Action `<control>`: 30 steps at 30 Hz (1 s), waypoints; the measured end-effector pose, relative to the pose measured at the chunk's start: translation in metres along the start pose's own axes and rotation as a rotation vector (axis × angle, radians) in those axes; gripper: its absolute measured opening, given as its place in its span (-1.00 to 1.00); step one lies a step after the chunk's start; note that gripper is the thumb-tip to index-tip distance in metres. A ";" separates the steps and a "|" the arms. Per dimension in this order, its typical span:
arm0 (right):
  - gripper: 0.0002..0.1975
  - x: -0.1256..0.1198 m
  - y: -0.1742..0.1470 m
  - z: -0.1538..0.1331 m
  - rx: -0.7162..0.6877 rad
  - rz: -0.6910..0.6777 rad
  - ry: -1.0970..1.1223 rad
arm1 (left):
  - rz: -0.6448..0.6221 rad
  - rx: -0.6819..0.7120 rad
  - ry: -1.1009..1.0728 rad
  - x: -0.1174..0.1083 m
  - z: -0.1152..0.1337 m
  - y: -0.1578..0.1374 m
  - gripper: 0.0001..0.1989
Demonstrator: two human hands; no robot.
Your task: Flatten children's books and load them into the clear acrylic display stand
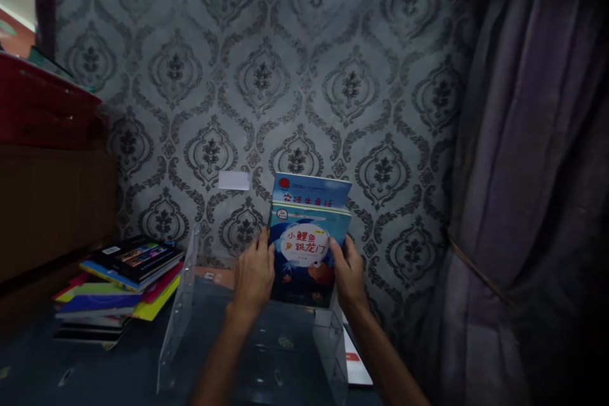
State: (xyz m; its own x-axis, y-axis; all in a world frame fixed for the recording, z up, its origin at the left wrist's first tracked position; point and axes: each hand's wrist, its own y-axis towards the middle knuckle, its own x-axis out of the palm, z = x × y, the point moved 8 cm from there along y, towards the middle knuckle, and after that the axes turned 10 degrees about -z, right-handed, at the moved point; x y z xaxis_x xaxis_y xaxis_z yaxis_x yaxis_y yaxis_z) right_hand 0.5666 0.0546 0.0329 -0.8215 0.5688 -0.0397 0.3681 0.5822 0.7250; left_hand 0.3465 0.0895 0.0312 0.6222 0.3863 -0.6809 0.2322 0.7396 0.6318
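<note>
Two thin picture books are held up together in front of the wall. The front picture book [304, 260] has a dark blue cover with a white oval and red lettering. Behind it, a lighter blue book [314, 188] sticks up at the top. My left hand [254, 269] grips their left edge, and my right hand [349, 269] clasps the right edge with its thumb on the front cover. Below and around my forearms stands a clear acrylic rack [178, 314] with stepped tiers. An orange item [216, 276] shows at its back, partly hidden by my left hand.
A messy stack of books [118, 288] lies on the dark table [33, 361] at left, beside a brown cabinet [57, 203] with a red case [42, 104] on top. A white item [354, 358] sits right of the rack. A tied curtain [495, 203] hangs at right.
</note>
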 end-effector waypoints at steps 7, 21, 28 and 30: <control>-0.64 0.002 -0.004 -0.013 -0.007 -0.015 0.001 | 0.075 0.047 -0.119 -0.011 0.007 0.004 -0.63; -0.67 -0.002 -0.001 -0.011 -0.005 0.015 -0.083 | 0.068 0.044 -0.259 0.003 0.002 0.010 -0.59; -0.62 -0.003 0.004 0.000 0.014 0.025 -0.120 | 0.100 0.054 -0.219 0.004 0.002 0.011 -0.62; -0.58 -0.002 0.005 0.004 0.033 0.024 -0.107 | 0.087 0.050 -0.204 0.005 0.002 0.012 -0.61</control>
State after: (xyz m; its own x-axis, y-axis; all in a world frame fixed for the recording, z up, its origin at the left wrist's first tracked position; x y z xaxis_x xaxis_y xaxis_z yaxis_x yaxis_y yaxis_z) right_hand 0.5717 0.0587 0.0335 -0.7619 0.6404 -0.0969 0.4026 0.5855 0.7036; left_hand 0.3536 0.0987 0.0362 0.7786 0.3239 -0.5374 0.2048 0.6784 0.7056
